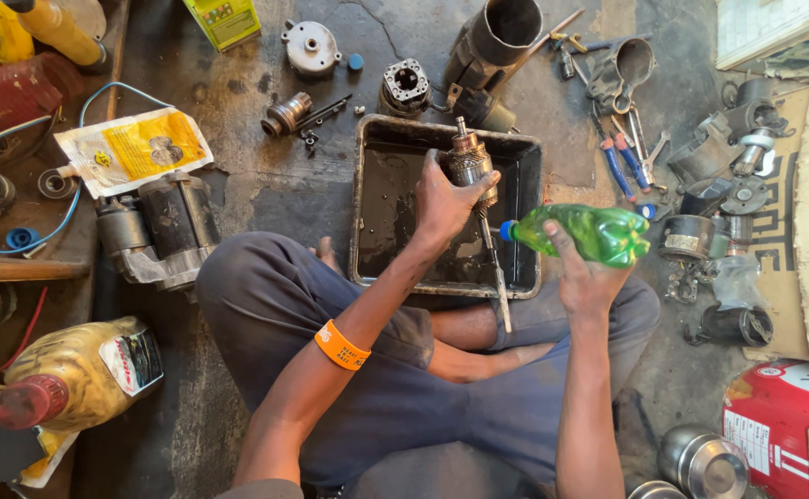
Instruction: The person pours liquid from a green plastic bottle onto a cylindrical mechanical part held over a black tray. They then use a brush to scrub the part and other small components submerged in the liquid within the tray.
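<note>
I see my left hand [443, 205] clamped around the armature [471, 166] over the tray [367, 199], right hand [584, 277] gripping the tilted green bottle [582, 231]; oily fingers could let it slip and splash.

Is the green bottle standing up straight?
No, the green bottle lies sideways in the right hand, its blue cap toward the metal part.

left hand [443, 205]: bare, no glove, grimy-looking | left forearm: bare, orange wristband [340, 346] with small dark print worn midway up | right hand [583, 277]: bare, no glove, no band | right forearm: bare, sleeveless | legs: dark blue-grey trousers [395, 388], loose, creased, oil-stained | foot [326, 251]: bare
</note>
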